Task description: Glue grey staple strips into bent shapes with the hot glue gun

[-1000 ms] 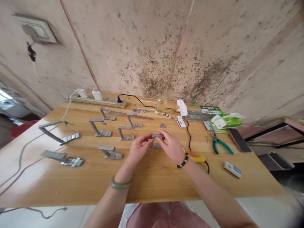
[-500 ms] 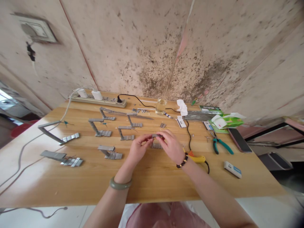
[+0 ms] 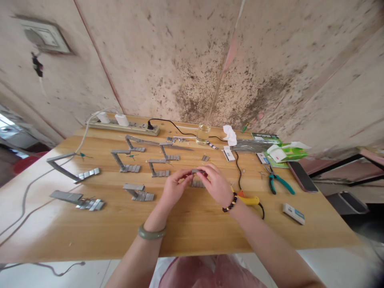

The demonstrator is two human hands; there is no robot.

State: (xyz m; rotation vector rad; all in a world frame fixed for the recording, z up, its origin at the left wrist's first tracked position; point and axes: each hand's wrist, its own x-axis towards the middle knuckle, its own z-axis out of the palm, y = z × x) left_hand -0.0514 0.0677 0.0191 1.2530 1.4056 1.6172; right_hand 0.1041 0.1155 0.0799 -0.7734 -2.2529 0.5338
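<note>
Landmark: the clear glass of pale yellow liquid [image 3: 203, 134], positioned at the rear of the light wooden surface [image 3: 180, 236]. The small flat grey piece [image 3: 197, 171] is located forward of the glass, on the wearer's side. The left hand [image 3: 175, 187] pinches its left end between thumb and fingers; the right hand [image 3: 219, 186] pinches its right end. A row of small grey plates [image 3: 198, 184] lies just beside the fingers, partly hidden. Several angled grey brackets with plated feet [image 3: 126, 168] stand left of the glass and forward of it. Right of the glass and forward are the yellow-handled tool [image 3: 250, 200] and the teal-handled pliers [image 3: 280, 184].
</note>
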